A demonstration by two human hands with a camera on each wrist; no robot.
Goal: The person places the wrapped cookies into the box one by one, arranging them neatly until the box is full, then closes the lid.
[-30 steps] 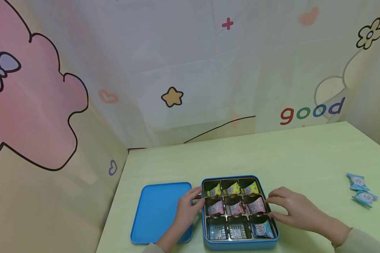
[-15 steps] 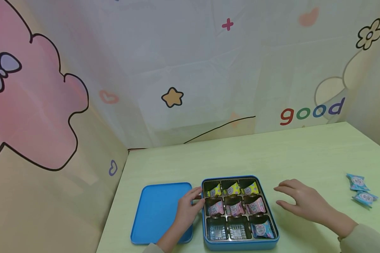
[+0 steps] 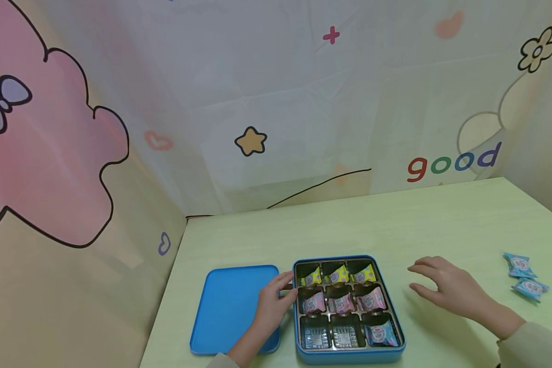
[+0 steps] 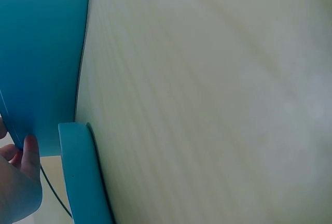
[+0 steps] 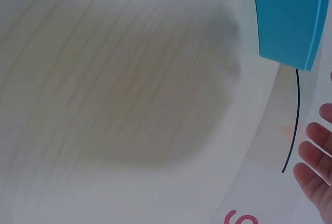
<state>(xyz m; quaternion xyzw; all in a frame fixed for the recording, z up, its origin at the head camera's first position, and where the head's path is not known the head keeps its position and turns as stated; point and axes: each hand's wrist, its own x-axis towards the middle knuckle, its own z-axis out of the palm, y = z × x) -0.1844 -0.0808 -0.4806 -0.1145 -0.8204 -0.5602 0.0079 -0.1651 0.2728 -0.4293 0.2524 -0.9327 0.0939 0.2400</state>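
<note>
A blue square tin [image 3: 349, 357] with a dark divided tray inside stands at the front middle in the head view. Yellow wrapped candies [image 3: 338, 275] fill its back row and pink ones [image 3: 342, 303] the middle row. In the front row one blue candy [image 3: 381, 334] lies in the right compartment; the other two compartments are bare. My left hand [image 3: 273, 300] rests its fingertips on the tin's left side, also seen against the tin wall [image 4: 41, 63] in the left wrist view. My right hand [image 3: 455, 287], fingers loosely spread and holding nothing, hovers right of the tin.
A flat blue lid [image 3: 232, 306] lies left of the tin, partly behind the left forearm. Two blue wrapped candies [image 3: 519, 264] lie close together at the right of the pale green table [image 3: 349, 225]. A printed curtain [image 3: 294, 102] borders the back and left.
My right hand has left the tin's right side and moved to the right, up off the rim. The left hand and the tin have stayed in place.
</note>
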